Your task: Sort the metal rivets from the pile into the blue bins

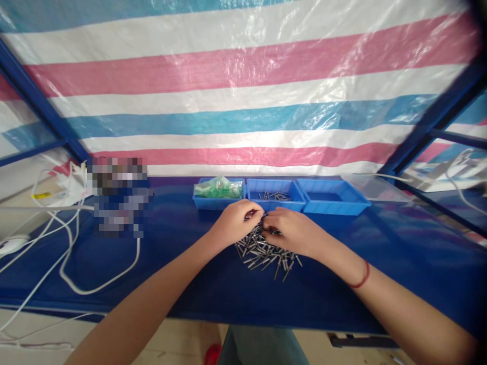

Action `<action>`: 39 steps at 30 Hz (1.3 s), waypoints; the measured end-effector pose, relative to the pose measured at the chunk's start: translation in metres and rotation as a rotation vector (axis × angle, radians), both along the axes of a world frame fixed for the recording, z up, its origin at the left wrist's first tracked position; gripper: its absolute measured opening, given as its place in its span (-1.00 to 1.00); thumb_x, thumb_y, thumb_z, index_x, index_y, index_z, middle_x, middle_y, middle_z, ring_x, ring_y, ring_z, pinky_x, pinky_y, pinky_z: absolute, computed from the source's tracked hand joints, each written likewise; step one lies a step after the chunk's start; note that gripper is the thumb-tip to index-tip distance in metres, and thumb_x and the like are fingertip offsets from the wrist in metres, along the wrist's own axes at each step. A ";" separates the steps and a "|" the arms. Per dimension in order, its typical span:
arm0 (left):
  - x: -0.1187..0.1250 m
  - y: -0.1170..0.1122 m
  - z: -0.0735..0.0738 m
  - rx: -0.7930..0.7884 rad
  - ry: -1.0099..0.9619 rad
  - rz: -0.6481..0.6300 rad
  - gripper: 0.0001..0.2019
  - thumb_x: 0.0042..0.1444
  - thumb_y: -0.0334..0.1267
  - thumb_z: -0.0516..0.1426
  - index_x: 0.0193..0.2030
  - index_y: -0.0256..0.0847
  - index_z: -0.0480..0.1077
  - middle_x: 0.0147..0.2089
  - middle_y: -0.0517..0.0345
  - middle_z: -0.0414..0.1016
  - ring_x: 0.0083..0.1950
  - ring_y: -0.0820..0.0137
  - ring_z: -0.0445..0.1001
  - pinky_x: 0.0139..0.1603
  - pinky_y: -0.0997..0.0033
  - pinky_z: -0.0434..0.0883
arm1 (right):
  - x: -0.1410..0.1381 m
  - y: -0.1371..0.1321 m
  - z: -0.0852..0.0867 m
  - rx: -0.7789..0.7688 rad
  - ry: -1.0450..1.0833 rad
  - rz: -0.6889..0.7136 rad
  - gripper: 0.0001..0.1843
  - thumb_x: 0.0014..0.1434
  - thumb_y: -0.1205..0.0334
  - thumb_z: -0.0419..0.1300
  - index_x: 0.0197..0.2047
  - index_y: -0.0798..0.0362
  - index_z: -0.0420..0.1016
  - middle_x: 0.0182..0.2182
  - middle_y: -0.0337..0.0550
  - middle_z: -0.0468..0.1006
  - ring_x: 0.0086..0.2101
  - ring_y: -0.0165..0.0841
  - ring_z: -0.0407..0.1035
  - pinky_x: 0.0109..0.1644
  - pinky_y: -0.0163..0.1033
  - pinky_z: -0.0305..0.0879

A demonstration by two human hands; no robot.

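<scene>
A loose pile of silver blind rivets (262, 251) with thin pins lies on the blue tabletop (205, 294). Over the far left part of the pile, my left hand (238, 220) is closed, with a bit of shiny metal showing inside its curled fingers. My right hand (294, 230) curls around a few rivets on the right of the pile. The fingertips of both hands almost meet; the exact grip there is hidden. Just behind them, a blue middle bin (276, 204) contains several more rivets.
Left of the middle bin, a blue bin (216, 204) has green-tinted plastic bags (219, 187) in it. Another blue bin (335, 205) stands at the right, beside a clear plastic sheet (376, 187). White cables (76, 289) and a blurred-out area occupy the left. A striped tarp (243, 116) hangs behind.
</scene>
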State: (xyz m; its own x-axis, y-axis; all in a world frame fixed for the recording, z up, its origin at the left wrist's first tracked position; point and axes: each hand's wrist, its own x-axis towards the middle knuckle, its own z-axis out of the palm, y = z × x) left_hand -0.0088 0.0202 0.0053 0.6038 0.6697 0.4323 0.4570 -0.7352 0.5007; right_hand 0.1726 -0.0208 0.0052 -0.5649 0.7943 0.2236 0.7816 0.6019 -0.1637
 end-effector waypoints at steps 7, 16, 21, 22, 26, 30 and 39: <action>0.014 -0.002 0.008 0.061 0.016 -0.089 -0.84 0.21 -0.38 0.03 -0.28 -0.22 0.43 -0.28 0.14 0.51 -0.25 0.42 0.45 -0.17 0.43 0.37 | -0.005 -0.002 -0.008 -0.015 -0.022 -0.112 -0.87 0.08 0.32 0.11 -0.45 0.10 0.46 -0.47 -0.11 0.48 -0.44 -0.36 0.32 -0.44 -0.29 -0.01; 0.006 0.001 -0.007 0.091 -0.055 0.056 -0.85 0.26 -0.31 0.01 -0.20 -0.20 0.41 -0.23 0.13 0.52 -0.18 0.37 0.45 -0.07 0.36 0.34 | -0.007 0.000 -0.007 -0.095 0.131 -0.133 -0.81 0.11 0.35 0.06 -0.49 0.05 0.42 -0.51 -0.20 0.48 -0.44 -0.36 0.34 -0.37 -0.28 0.14; 0.006 -0.001 -0.015 0.027 -0.064 0.128 -0.77 0.32 -0.25 -0.05 -0.17 -0.23 0.40 -0.23 0.09 0.52 -0.19 0.34 0.44 -0.10 0.35 0.33 | 0.002 0.005 -0.005 -0.187 0.521 -0.206 -0.83 0.17 0.22 0.08 -0.37 0.04 0.45 -0.49 -0.23 0.49 -0.47 -0.38 0.34 -0.36 -0.27 0.23; 0.007 -0.002 -0.015 0.033 -0.050 0.110 -0.76 0.33 -0.25 -0.06 -0.19 -0.24 0.40 -0.24 0.09 0.52 -0.19 0.34 0.44 -0.10 0.35 0.32 | 0.004 0.005 -0.005 -0.194 0.599 -0.212 -0.82 0.19 0.18 0.08 -0.35 0.04 0.46 -0.46 -0.21 0.50 -0.44 -0.37 0.36 -0.35 -0.27 0.25; 0.010 -0.008 -0.016 0.052 -0.025 0.010 -0.77 0.32 -0.28 -0.05 -0.27 -0.23 0.39 -0.27 0.12 0.51 -0.23 0.38 0.42 -0.12 0.38 0.29 | 0.004 0.006 -0.007 -0.184 0.825 -0.205 -0.77 0.21 0.07 0.12 -0.23 0.03 0.50 -0.30 -0.14 0.56 -0.30 -0.30 0.41 -0.26 -0.24 0.32; 0.014 -0.011 -0.017 0.032 -0.039 0.004 -0.80 0.30 -0.30 -0.02 -0.30 -0.23 0.37 -0.29 0.14 0.49 -0.26 0.40 0.40 -0.17 0.41 0.28 | 0.001 0.004 -0.008 -0.166 0.873 -0.221 -0.77 0.19 0.06 0.16 -0.20 0.01 0.52 -0.25 -0.14 0.56 -0.27 -0.29 0.41 -0.23 -0.22 0.33; 0.015 -0.012 -0.023 0.010 -0.007 0.053 -0.82 0.30 -0.25 -0.01 -0.26 -0.21 0.36 -0.29 0.15 0.48 -0.25 0.37 0.39 -0.19 0.40 0.29 | -0.001 0.000 -0.002 -0.038 0.801 -0.187 -0.88 0.19 0.18 0.16 -0.32 0.02 0.48 -0.38 -0.17 0.48 -0.39 -0.36 0.35 -0.36 -0.25 0.27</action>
